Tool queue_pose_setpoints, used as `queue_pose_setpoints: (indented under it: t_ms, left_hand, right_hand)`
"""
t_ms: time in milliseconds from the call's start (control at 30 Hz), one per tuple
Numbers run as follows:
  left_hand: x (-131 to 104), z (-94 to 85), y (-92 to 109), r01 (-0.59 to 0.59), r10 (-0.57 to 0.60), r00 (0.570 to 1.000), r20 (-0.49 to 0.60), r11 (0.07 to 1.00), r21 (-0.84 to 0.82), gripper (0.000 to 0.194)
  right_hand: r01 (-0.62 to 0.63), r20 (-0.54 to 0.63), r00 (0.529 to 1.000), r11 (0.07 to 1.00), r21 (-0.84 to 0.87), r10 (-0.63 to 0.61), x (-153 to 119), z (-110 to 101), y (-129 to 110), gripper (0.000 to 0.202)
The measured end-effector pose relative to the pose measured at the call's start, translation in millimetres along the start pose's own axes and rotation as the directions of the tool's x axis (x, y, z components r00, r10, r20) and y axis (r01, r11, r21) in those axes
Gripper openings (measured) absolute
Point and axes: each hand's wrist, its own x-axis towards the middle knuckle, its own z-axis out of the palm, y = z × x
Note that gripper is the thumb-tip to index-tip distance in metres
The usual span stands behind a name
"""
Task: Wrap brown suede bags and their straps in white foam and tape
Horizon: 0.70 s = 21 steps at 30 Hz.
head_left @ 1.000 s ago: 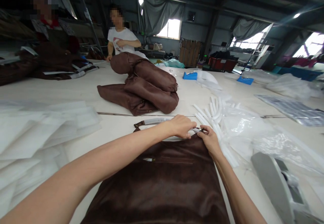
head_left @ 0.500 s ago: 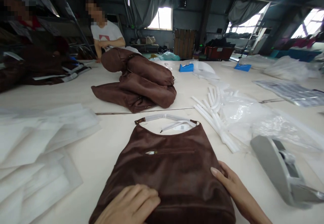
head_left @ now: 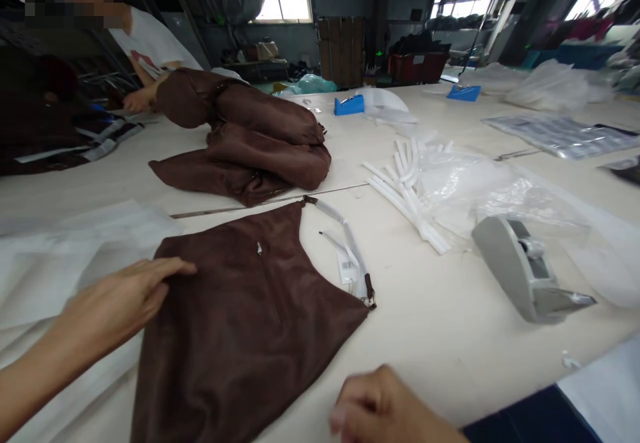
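Observation:
A dark brown leather bag (head_left: 225, 323) lies flat on the white table (head_left: 420, 336), its wrapped strap (head_left: 340, 219) pointing right. A barcode tag (head_left: 346, 266) rests inside the strap's loop. My left hand (head_left: 125, 293) touches the bag's upper left corner, index finger stretched out over the leather. Near the bottom edge, my right hand (head_left: 383, 406) is off the bag, just right of it, with its fingers curled; whether anything is in them is hidden.
More brown bags (head_left: 250, 136) are piled behind. White paper sheets (head_left: 35, 256) lie left. To the right are white tubes (head_left: 405, 196), clear plastic (head_left: 490, 189) and a grey tape dispenser (head_left: 520, 269). A person in a white shirt (head_left: 155, 39) stands at the far left.
The bag has turned clockwise, so its strap points right instead of away. My left hand has moved up to its corner; my right hand has let go of its side. The view has shifted.

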Motion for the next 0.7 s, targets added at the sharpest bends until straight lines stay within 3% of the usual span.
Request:
queue_pose_setpoints:
  t_ms: [67,133,200,300,400,500,633,700]
  left_hand:
    - [16.0,-7.7,48.0,0.037,-0.036,0.999,0.016,0.997,-0.073,0.034]
    - [36.7,-6.6,108.4,-0.041,0.056,0.997,0.054,0.968,-0.249,0.028]
    - [59.2,5.5,166.0,-0.181,0.234,0.967,0.106,0.915,-0.361,0.028]
    - [89.4,37.1,223.5,-0.335,0.443,0.879,0.178,0.838,-0.43,0.03]
    - [106.6,66.3,240.3,-0.415,0.545,0.803,0.24,0.802,-0.43,0.025]
    - [106.8,82.4,234.4,-0.485,0.59,0.759,0.275,0.794,-0.365,0.024]
    - [91.7,88.6,225.8,-0.473,0.53,0.787,0.315,0.847,-0.242,0.034]
    - [85.0,87.3,226.1,-0.446,0.495,0.799,0.341,0.868,-0.217,0.043]
  right_hand:
    - [0.093,-0.264,0.958,0.993,-0.071,-0.108,11.8,-39.0,-17.5,0.035]
    - [0.138,-0.486,0.852,0.98,-0.144,-0.192,37.8,-75.8,-34.2,0.032]
    - [0.065,-0.556,0.811,0.973,-0.22,-0.18,71.5,-102.3,-46.5,0.029]
    - [-0.038,-0.543,0.83,0.957,-0.287,-0.13,118.7,-120.2,-56.1,0.029]
    - [-0.079,-0.531,0.838,0.934,-0.348,-0.126,146.7,-124.7,-59.2,0.016]
    - [-0.068,-0.549,0.821,0.927,-0.368,-0.157,154.5,-127.2,-57.7,0.017]
    - [-0.003,-0.593,0.789,0.963,-0.268,-0.162,146.1,-129.0,-52.6,0.022]
    - [0.048,-0.576,0.807,0.987,-0.153,-0.129,137.9,-129.7,-52.2,0.025]
